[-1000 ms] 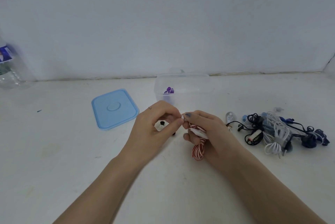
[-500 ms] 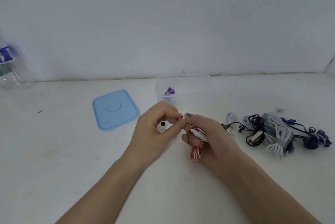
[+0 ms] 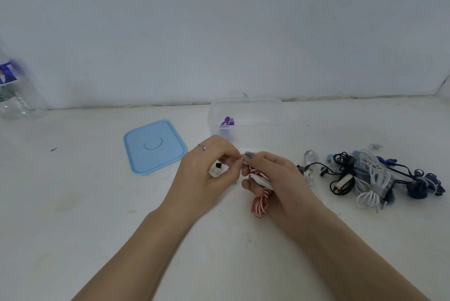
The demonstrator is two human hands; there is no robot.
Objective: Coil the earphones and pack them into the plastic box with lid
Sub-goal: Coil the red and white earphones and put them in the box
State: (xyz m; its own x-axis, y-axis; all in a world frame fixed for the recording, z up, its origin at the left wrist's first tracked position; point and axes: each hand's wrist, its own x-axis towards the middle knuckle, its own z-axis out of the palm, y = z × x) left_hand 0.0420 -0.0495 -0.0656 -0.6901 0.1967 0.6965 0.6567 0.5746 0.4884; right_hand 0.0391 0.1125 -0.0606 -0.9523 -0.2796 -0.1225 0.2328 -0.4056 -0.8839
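My right hand [image 3: 275, 179] grips a coiled red-and-white earphone cable [image 3: 260, 204], whose loops hang below my fingers. My left hand [image 3: 207, 176] pinches the free end of that cable next to my right thumb. An earbud with a black tip [image 3: 217, 167] shows inside the curl of my left hand. Behind my hands stands the clear plastic box [image 3: 255, 112], open, with a purple earphone [image 3: 227, 121] inside. Its light blue lid [image 3: 154, 146] lies flat on the table to the left.
A tangled pile of black, white and blue earphones [image 3: 372, 174] lies on the white table at the right. A clear plastic bottle [image 3: 12, 91] stands at the far left by the wall. The wall runs close behind the box.
Both hands stay together over the same spot. My left hand's fingers have shifted slightly on the cable end.
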